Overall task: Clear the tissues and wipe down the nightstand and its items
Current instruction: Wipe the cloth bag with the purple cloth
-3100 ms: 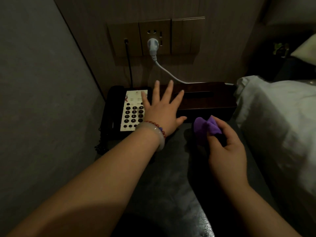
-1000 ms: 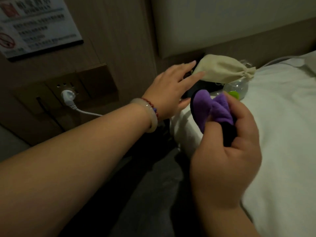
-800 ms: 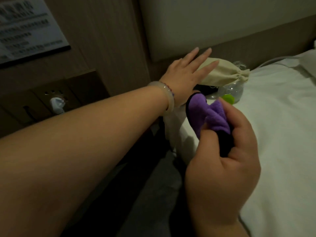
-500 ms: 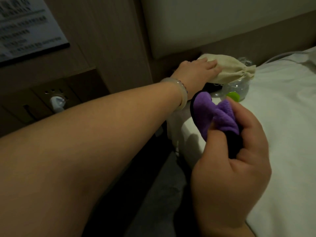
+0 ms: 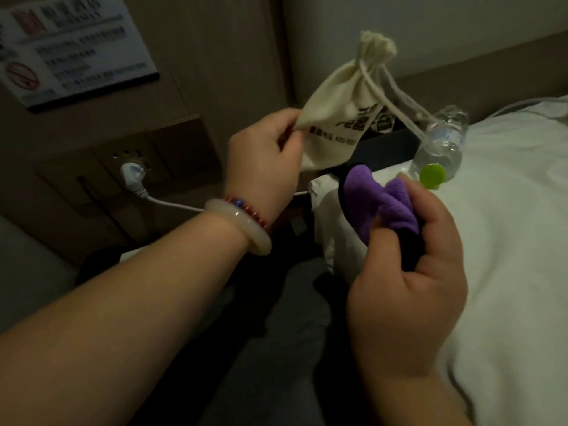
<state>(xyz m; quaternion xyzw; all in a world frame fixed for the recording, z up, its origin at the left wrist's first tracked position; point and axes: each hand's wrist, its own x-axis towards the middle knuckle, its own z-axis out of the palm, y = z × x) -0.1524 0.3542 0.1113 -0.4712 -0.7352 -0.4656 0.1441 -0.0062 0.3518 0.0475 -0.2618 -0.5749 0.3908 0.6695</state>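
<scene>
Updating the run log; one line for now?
left hand: pinches pouch | right hand: grips purple cloth | bottle: lying on bed

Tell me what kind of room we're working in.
Probably a hotel room, at the bedside: a white-sheeted bed, a no-smoking notice on the wall, and a printed drawstring pouch that the left hand pinches. The right hand grips a purple cloth.

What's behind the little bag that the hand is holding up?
Behind the cream bag, pinched by the left hand, a black-and-white thing peeks out on a dark ledge. The rest of the ledge behind the cloth is covered.
</scene>
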